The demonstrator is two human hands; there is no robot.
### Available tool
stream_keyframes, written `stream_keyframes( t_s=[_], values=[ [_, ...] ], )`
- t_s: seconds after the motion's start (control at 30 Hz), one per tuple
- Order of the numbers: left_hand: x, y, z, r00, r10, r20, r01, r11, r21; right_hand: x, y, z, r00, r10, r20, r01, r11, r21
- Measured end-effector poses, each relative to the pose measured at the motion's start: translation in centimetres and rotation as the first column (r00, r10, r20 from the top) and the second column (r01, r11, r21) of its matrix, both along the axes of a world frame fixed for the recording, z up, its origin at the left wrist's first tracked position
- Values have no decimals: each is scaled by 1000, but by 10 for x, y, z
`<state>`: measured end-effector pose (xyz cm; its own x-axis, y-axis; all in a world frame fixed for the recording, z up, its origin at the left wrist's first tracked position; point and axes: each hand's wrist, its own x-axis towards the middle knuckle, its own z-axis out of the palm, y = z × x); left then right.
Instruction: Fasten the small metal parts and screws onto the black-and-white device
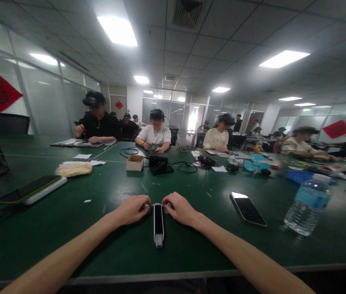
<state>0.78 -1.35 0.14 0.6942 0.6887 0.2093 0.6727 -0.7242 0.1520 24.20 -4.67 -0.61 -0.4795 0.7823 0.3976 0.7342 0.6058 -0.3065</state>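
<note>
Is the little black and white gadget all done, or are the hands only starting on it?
Hard to call done: the slim gadget lies flat on the green table, in one piece. In hand: the left hand and right hand pinch its far end. What is left cannot be told; the fingers hide that end.

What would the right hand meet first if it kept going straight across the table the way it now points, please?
The right hand points inward and left, so it would first meet the slim black-and-white device it already touches at the far end, then the left hand just beyond, though depth is hard to judge.
</note>
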Motion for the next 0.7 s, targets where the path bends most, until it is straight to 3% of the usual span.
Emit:
stream_keyframes(
  t_s=[0.4, 0.7],
  values=[
    [1, -1, 1, 1000, 4, 2, -4, 1000, -14, 2, 2, 1, 1000, 10, -24, -10, 1000, 14],
    [-1, 2, -1, 1000, -14, 20, 15, 1000, -22, 6, 2, 8, 995, -1, 97, -8, 996, 94]
  ],
)
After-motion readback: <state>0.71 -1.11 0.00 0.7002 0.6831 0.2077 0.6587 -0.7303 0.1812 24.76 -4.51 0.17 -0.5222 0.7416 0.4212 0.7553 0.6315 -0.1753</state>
